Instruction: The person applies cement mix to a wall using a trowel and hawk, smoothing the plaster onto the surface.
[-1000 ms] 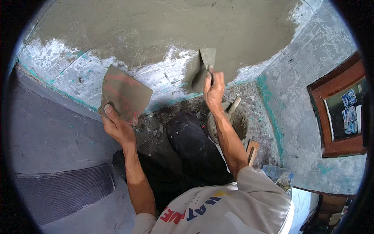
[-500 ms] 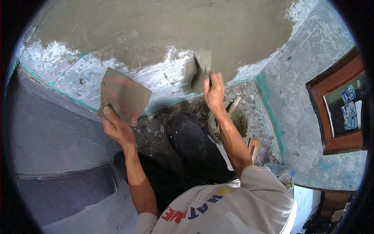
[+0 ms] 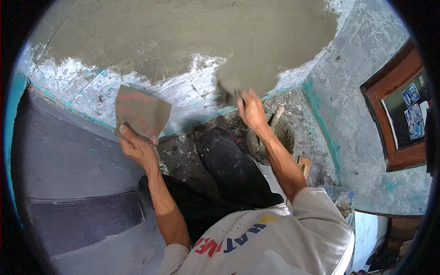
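My left hand grips the near corner of a flat, reddish plastering board smeared with grey plaster, its thumb lying on top. The board is held up in front of the wall. My right hand is closed round the handle of a putty knife, whose blade lies low on the wall at the edge of the wet plaster; the blade is blurred and partly hidden. Bare whitish wall shows between the plaster and the floor.
Below my right forearm stands a round bucket of mortar with a handled tool in it. A wooden-handled float lies nearby. Rubble litters the floor. A brown wooden frame is at right, a dark mat at left.
My right hand has come down toward me, and the putty knife has slid down the wall, with plaster smeared over the patch there. My left hand still holds the board in nearly the same place.
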`<state>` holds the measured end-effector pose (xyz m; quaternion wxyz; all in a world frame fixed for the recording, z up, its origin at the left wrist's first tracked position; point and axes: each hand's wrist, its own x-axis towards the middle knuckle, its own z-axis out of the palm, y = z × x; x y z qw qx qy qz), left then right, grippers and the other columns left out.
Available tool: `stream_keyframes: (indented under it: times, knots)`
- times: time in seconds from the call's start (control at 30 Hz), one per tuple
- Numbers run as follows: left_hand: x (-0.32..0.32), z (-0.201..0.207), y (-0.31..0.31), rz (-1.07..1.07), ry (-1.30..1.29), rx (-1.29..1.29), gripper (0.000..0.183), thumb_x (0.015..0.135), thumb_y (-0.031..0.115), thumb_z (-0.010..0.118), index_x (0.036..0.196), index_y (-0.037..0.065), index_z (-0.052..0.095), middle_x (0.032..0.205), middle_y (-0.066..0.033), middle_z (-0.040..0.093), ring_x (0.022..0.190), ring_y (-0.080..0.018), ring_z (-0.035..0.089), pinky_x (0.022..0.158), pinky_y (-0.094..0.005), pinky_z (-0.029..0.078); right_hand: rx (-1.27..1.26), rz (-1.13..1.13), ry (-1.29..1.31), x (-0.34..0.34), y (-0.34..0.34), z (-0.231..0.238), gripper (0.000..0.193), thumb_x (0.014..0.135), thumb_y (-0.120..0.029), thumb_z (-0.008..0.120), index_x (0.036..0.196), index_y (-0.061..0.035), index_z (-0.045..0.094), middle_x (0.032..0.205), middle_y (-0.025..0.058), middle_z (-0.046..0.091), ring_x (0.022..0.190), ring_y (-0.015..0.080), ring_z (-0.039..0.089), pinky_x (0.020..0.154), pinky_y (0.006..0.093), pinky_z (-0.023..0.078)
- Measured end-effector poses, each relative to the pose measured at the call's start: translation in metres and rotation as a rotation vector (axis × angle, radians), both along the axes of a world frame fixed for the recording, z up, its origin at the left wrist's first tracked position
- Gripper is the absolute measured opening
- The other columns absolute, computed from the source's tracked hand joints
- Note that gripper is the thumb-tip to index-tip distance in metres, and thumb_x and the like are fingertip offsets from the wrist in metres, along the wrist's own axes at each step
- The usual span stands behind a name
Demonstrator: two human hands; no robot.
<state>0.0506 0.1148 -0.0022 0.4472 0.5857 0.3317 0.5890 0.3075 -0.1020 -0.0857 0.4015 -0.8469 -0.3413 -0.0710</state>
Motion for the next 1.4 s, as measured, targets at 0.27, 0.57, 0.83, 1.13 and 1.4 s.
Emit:
stream_keyframes:
  times: [0.27, 0.57, 0.83, 1.13, 1.4]
  knots:
    - [-0.025, -0.002, 0.013, 0.050, -0.083, 0.035, 0.058, 0.115, 0.049, 0.048, 0.130, -0.006, 0.060, 0.118, -0.0162, 0.065, 0.100, -0.0220, 0.061, 0.077, -0.0380, 0.056, -0.269, -0.160, 0.221, -0.057, -0.176, -0.082, 0.031, 0.098, -0.011, 0.062, 0.128, -0.0053, 0.056, 0.123, 0.0301, 0.067, 0.100, 0.0538, 0.069, 0.081, 0.0589, 0.056]
    - [-0.022, -0.024, -0.002, 0.093, 0.157, 0.027, 0.062, 0.115, 0.049, 0.046, 0.129, -0.009, 0.062, 0.111, -0.0197, 0.068, 0.100, -0.0270, 0.064, 0.080, -0.0408, 0.056, -0.577, -0.144, -0.006, -0.072, -0.218, -0.129, 0.028, 0.095, -0.010, 0.062, 0.123, -0.0066, 0.067, 0.117, 0.0194, 0.071, 0.106, 0.0395, 0.066, 0.089, 0.0501, 0.051]
    - [-0.036, -0.041, 0.002, 0.105, 0.265, 0.066, 0.063, 0.115, 0.049, 0.046, 0.121, -0.010, 0.067, 0.109, -0.0159, 0.069, 0.095, -0.0235, 0.062, 0.085, -0.0415, 0.052, 0.239, -0.126, 0.128, -0.100, -0.239, -0.112, 0.036, 0.100, -0.013, 0.067, 0.134, -0.0029, 0.067, 0.122, 0.0217, 0.068, 0.115, 0.0401, 0.064, 0.102, 0.0475, 0.049]
    - [-0.044, -0.011, -0.007, -0.069, 0.216, 0.071, 0.064, 0.114, 0.054, 0.047, 0.126, -0.005, 0.066, 0.114, -0.0132, 0.070, 0.099, -0.0211, 0.063, 0.087, -0.0385, 0.053, 0.523, -0.103, 0.494, -0.080, -0.216, 0.012, 0.032, 0.107, -0.019, 0.066, 0.132, 0.0003, 0.071, 0.105, 0.0079, 0.074, 0.099, 0.0155, 0.066, 0.091, 0.0292, 0.052]
    - [-0.030, -0.020, -0.006, -0.166, 0.177, -0.105, 0.064, 0.114, 0.056, 0.045, 0.130, -0.002, 0.067, 0.114, -0.0132, 0.072, 0.101, -0.0212, 0.066, 0.084, -0.0346, 0.055, 0.613, 0.543, 0.192, -0.075, -0.073, 0.158, 0.032, 0.105, -0.022, 0.066, 0.129, -0.0013, 0.071, 0.120, 0.0165, 0.074, 0.112, 0.0275, 0.069, 0.099, 0.0399, 0.053]
